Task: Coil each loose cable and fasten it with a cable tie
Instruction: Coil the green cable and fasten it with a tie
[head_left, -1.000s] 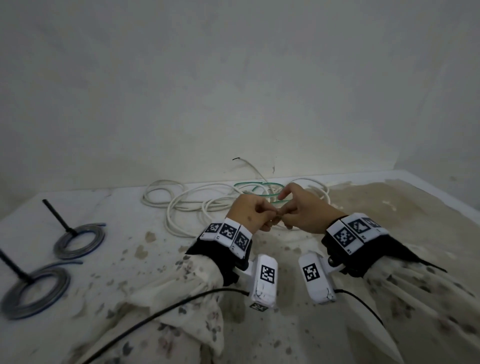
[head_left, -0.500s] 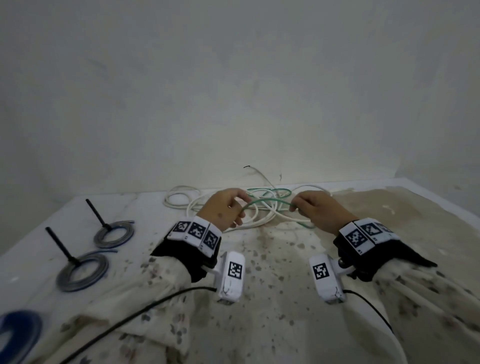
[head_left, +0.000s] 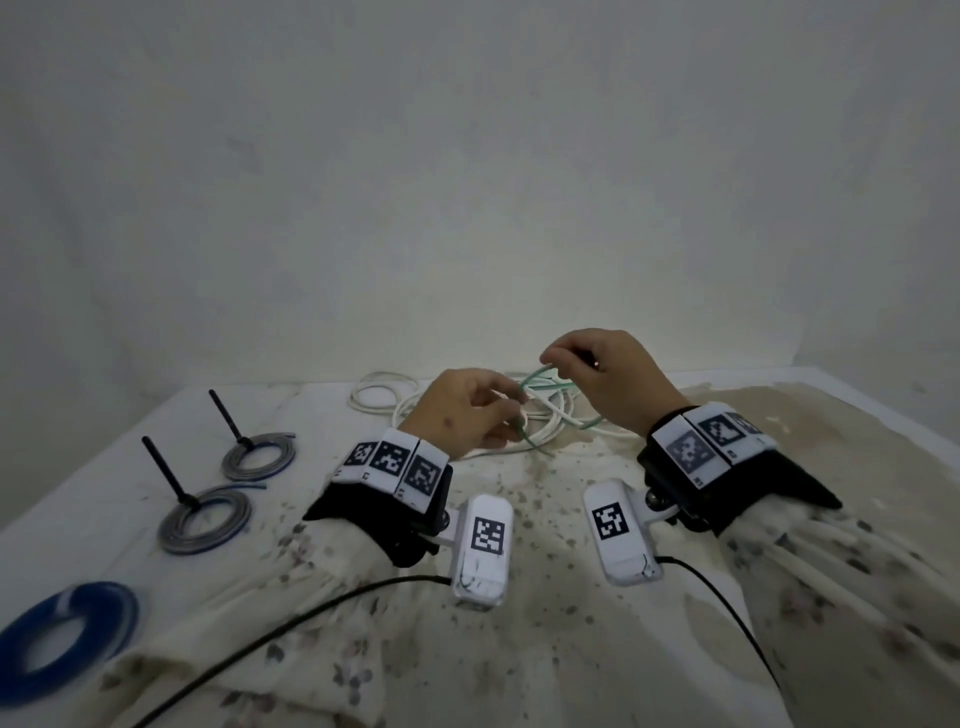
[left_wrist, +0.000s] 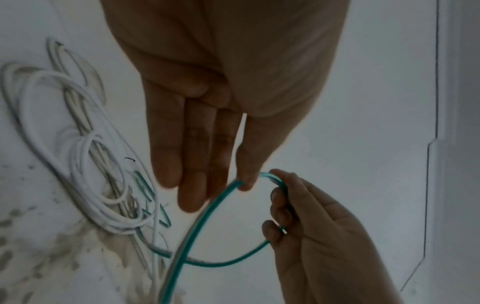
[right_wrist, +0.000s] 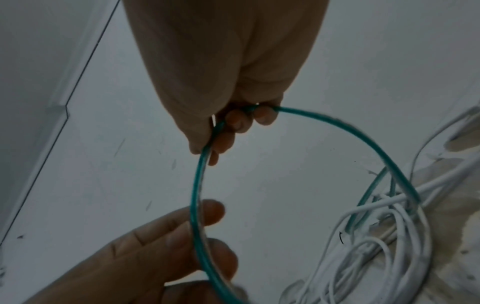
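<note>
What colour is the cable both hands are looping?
Green, a translucent teal: the cable held by the right hand and left hand. Right wrist view shows it best.

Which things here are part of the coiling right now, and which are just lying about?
In the job:
- green cable, a loop held by right hand and left hand
- white cable, loose, still to coil

Lying about:
- two grey coils, each with a black tie sticking up
- blue coil
- stained table

no readable text, labels or numbers
</note>
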